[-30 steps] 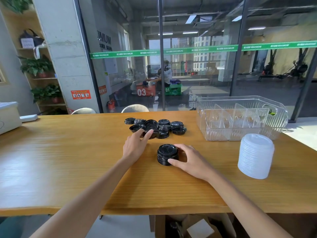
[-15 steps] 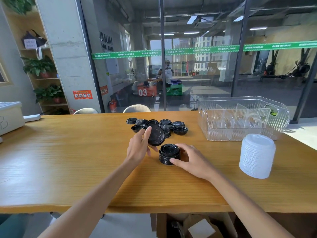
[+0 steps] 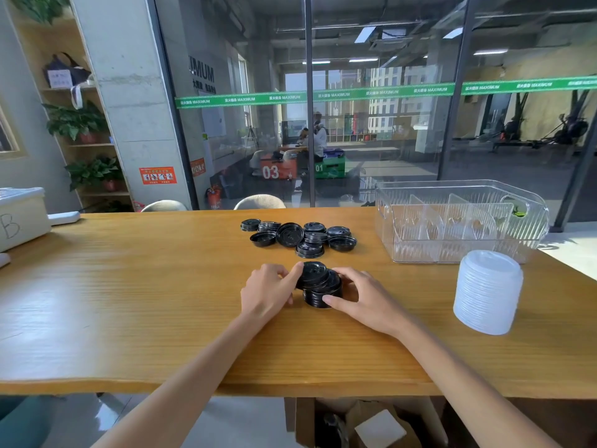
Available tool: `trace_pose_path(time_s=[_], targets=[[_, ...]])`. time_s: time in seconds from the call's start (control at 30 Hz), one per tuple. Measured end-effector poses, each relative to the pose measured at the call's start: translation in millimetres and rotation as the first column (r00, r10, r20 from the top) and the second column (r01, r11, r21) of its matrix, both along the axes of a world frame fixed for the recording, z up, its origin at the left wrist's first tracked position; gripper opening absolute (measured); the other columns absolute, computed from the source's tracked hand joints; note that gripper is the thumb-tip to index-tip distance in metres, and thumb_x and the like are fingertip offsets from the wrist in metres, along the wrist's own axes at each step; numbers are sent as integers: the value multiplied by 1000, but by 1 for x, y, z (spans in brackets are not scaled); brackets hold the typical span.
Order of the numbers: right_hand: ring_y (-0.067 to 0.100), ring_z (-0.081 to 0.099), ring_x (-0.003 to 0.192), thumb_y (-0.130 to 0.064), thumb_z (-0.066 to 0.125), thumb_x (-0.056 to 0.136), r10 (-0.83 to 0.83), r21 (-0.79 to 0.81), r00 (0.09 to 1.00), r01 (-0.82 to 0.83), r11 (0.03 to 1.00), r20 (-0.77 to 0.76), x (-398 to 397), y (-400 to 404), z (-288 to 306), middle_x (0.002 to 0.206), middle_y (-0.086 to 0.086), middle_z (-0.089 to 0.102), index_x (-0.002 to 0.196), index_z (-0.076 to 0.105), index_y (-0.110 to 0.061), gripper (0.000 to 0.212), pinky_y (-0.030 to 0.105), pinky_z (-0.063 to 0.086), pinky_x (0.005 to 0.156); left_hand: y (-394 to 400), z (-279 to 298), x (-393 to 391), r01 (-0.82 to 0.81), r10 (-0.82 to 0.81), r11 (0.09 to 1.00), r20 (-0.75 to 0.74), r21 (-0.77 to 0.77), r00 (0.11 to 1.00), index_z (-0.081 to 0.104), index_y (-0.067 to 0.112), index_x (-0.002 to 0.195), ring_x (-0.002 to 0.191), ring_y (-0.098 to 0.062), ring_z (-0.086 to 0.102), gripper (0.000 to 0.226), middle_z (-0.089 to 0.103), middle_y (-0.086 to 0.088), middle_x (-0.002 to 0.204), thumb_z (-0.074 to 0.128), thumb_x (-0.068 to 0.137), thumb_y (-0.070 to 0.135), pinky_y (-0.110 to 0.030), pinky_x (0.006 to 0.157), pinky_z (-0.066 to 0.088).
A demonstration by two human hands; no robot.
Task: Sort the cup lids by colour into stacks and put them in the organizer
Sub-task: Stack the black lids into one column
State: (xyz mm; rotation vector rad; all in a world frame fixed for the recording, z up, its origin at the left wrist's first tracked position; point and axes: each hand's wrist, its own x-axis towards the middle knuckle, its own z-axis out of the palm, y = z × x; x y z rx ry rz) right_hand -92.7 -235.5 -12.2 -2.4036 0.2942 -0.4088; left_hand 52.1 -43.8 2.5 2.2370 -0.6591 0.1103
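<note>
A short stack of black lids [image 3: 323,294] stands on the wooden table [image 3: 129,286] in front of me. My left hand [image 3: 268,292] pinches one black lid [image 3: 311,273] and holds it tilted on the stack's top. Around the stack's right side curls my right hand [image 3: 361,297], gripping it. Behind them lies a loose pile of several black lids [image 3: 300,236]. A tall stack of white lids [image 3: 487,291] stands at the right. The clear plastic organizer [image 3: 462,250], with dividers inside, sits at the back right.
A white box [image 3: 21,218] marked B sits at the table's left end beside a white power strip [image 3: 63,217]. Two chair backs [image 3: 258,202] rise behind the far edge, with a glass wall beyond. A cardboard box [image 3: 371,425] lies under the table.
My left hand picked a black lid out of the loose pile and carried it back to the stack. My right hand stayed on the stack.
</note>
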Motion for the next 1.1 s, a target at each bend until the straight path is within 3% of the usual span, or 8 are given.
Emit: trace_pose_path(time_s=[0.07, 0.2, 0.3, 0.43, 0.67, 0.83, 1.0, 1.1], targets=[[14, 48, 139, -75, 70, 85, -5, -2, 1000, 5, 1000, 8, 0, 0, 0, 147, -8, 50, 156, 42, -45, 82, 40, 42, 114, -2, -1, -5, -18, 16, 1000, 87, 26, 996, 69, 28, 89, 73, -5, 69, 53, 75, 12, 68, 50, 95, 77, -31, 70, 53], [13, 48, 138, -74, 71, 85, -6, 4, 1000, 6, 1000, 11, 1, 0, 0, 144, -9, 51, 155, 43, -47, 80, 38, 42, 112, -5, 0, -12, 177, -170, 984, 210, -13, 963, 53, 38, 133, 87, 1, 68, 39, 66, 22, 121, 59, 101, 61, -36, 74, 58], [14, 48, 139, -72, 71, 86, -5, 3, 1000, 5, 1000, 11, 2, 0, 0, 145, -9, 51, 154, 43, -48, 78, 39, 42, 112, -5, 3, -11, 327, -295, 940, 246, -100, 923, 57, 40, 137, 104, 5, 67, 34, 60, 26, 137, 65, 104, 39, -41, 85, 62], [14, 47, 140, -73, 71, 86, -5, 1, 1000, 5, 1000, -3, 1, -1, -1, 146, -9, 51, 154, 42, -48, 79, 39, 42, 111, -8, 4, -7, 391, -356, 911, 226, -131, 907, 72, 41, 124, 111, 3, 67, 23, 70, 25, 127, 67, 104, 30, -37, 89, 62], [13, 48, 141, -73, 72, 85, -5, -2, 1000, 5, 1000, 17, 0, 1, 1, 148, -8, 52, 156, 40, -46, 82, 40, 42, 114, -13, 3, -6, 236, -214, 954, 129, -186, 968, 78, 42, 111, 95, 3, 70, 15, 76, 25, 102, 75, 97, 44, -42, 86, 63], [6, 46, 138, -92, 70, 71, 19, 32, 999, -21, 999, 40, -2, 4, 4, 145, -11, 53, 153, 32, -58, 97, 36, 39, 109, -23, 3, -9, 161, -148, 968, 80, -194, 986, 78, 37, 101, 88, -4, 68, 19, 75, 19, 98, 76, 92, 53, -41, 83, 61], [8, 49, 137, -81, 67, 84, 21, 47, 998, -24, 999, 62, 0, 4, 5, 143, -8, 57, 142, 39, -54, 70, 38, 43, 107, -32, 1, -16, 114, -102, 984, 89, -135, 991, 67, 33, 96, 89, -7, 66, 31, 69, 17, 103, 71, 92, 63, -36, 77, 56], [8, 49, 134, -75, 67, 90, 13, 92, 999, -17, 996, 41, 0, 1, 3, 142, -7, 57, 134, 38, -48, 59, 39, 41, 103, -28, -1, -13, 180, -175, 969, 43, -172, 984, 66, 31, 102, 95, -6, 68, 39, 71, 16, 105, 64, 95, 69, -35, 82, 57]])
